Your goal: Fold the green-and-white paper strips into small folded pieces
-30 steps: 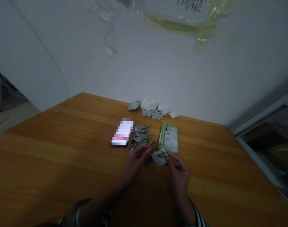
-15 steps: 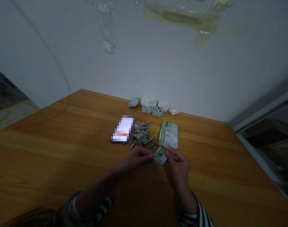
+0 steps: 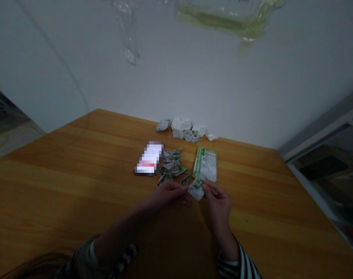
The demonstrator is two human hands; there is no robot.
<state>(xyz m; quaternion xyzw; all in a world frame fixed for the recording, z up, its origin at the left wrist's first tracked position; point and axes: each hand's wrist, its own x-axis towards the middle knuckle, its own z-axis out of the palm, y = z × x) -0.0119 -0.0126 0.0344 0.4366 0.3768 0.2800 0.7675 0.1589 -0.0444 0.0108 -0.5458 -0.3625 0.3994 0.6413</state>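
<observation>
**Folded paper piece (image 3: 196, 190) held in a two-handed pinch**

The left hand (image 3: 167, 195) and right hand (image 3: 218, 202) face each other over the wooden desk (image 3: 77, 174), each grip pressed together on one side of the piece. The fingers cover part of it, and the dim light hides how its folds run. It is white with green print and sits just below the lower corner of a green-bordered printed sheet (image 3: 204, 164), so close that I cannot tell whether they touch. Whether the piece rests on the desk or is lifted slightly is also hard to make out.

Left of the sheet, a loose column of small folded paper pieces (image 3: 172, 164) lies beside a pixelated white rectangle (image 3: 149, 159), whose identity is obscured. Farther back, near the wall (image 3: 176, 85), sit crumpled white and printed paper scraps (image 3: 185, 130). Striped sleeves (image 3: 246, 263) are cut off by the bottom edge of the view. A clear plastic bag (image 3: 223, 15) hangs into the top edge, also cut off.
</observation>
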